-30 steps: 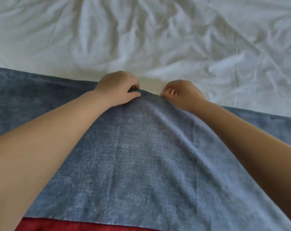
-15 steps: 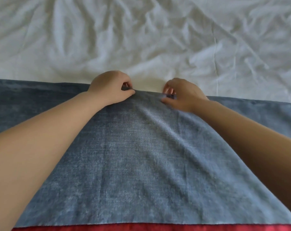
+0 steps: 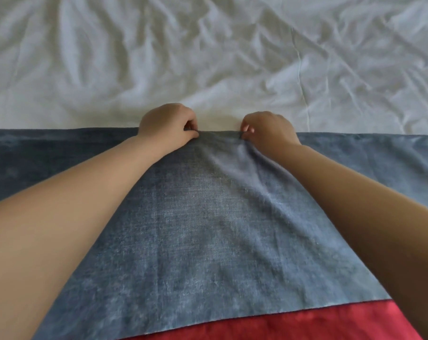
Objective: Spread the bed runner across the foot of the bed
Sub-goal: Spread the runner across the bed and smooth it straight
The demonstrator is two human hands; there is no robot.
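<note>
A blue-grey bed runner (image 3: 208, 229) lies across the bed from left edge to right edge of the head view. Its far edge runs nearly straight against the white sheet (image 3: 208, 57). My left hand (image 3: 167, 123) pinches that far edge just left of centre, thumb over the cloth and fingers curled under. My right hand (image 3: 269, 130) pinches the same edge a short way to the right. Between the two hands the edge is slightly raised and a soft fold runs back along my right forearm.
The white sheet is heavily wrinkled over the whole far half of the bed. A red cloth band (image 3: 294, 322) shows below the runner's near edge at the bottom right. Both forearms reach over the runner.
The runner's far edge has gone from a peaked bulge between my hands to a nearly straight line. My hands have moved slightly apart and further up the bed, still pinching the edge.
</note>
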